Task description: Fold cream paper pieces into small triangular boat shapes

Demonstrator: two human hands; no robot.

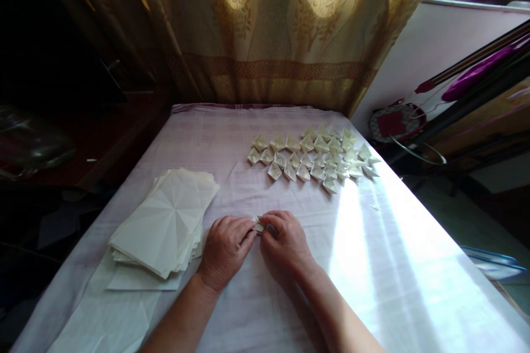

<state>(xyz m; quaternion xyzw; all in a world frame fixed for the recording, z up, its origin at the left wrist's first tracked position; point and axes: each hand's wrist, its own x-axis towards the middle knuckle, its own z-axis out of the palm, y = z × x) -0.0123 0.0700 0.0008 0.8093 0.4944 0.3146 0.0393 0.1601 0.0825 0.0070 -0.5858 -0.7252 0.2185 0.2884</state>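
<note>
Both hands are working one small folded paper piece (pixel 258 225) on the table (pixel 414 265), which is covered in a pale lilac cloth. Left hand (pixel 226 248) is lying knuckles up, fingertips curled in and pinching the piece's left edge. Right hand (pixel 285 240) is meeting it from the other side, fingers (pixel 275 219) bent over and pressing down on the right edge. Fingertips of both hands are nearly touching, with the piece sitting between them, flat on the cloth or very close to it; mostly hidden, so exact fold shape is hard to tell.

Just left of the left fingers, a stack of creased white paper sheets (pixel 165 220) is sitting, fanned slightly, resting on a larger loose sheet (pixel 111 314) that runs toward the near table edge. Beyond the fingertips, well apart and a bit to the right, a cluster of finished folded pieces (pixel 314 157) is lying in rough rows, small cream triangular shapes packed close together. Sunlight is cutting a bright band across the cloth to the right of the right hand. Behind the far table edge, a patterned gold curtain (pixel 269 27) is hanging.
</note>
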